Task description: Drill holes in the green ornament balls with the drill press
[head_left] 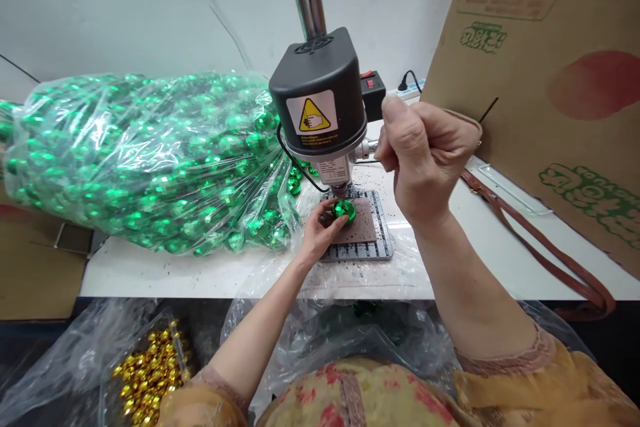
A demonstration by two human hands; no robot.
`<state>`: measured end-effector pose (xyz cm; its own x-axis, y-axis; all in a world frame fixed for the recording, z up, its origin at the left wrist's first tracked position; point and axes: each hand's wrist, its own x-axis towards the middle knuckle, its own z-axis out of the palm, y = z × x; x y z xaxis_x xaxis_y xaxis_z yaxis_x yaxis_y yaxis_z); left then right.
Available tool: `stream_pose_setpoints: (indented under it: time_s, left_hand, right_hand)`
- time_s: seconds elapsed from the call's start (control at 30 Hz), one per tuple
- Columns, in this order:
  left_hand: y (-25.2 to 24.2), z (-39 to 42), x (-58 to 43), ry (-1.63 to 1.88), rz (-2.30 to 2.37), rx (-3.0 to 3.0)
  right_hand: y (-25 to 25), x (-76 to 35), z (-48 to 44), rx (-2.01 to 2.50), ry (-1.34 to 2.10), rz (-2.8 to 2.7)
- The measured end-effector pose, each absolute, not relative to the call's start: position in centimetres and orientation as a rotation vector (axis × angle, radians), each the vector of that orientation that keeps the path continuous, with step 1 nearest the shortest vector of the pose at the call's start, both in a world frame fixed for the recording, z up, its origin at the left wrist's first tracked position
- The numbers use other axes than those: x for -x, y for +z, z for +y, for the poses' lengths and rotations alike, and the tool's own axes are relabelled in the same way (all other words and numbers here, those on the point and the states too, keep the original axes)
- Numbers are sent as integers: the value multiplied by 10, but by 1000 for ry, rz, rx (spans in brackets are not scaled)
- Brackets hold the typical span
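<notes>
Under the chuck of a small black drill press (320,97), my left hand (320,230) grips a shiny green faceted ball (344,211) between thumb and fingers. The ball rests over a brown board (364,230) that lies on the grooved metal base (385,250). Dark shavings are scattered on the base and table. My right hand (417,153) is closed in a fist at the right of the machine, around the end of its feed lever (370,148). The lever's grip is hidden inside the fingers.
A large clear bag of green balls (145,160) lies at the left on the white table (165,273). Gold balls (150,373) fill a clear container below. A cardboard box (540,87) stands at the right, beside a brown leather strap (540,247). Clear plastic sheeting hangs over the table's front edge.
</notes>
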<state>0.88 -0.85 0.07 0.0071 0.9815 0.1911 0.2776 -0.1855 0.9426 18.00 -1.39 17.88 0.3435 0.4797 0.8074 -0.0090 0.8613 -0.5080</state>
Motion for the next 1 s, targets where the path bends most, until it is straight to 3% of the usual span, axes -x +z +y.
stream_pose_setpoints:
  time_s: [1.0]
  left_hand:
    - [-6,-16,-16,1201,1210,-1634]
  right_hand:
    - [150,-182,-15,349,223,-1255]
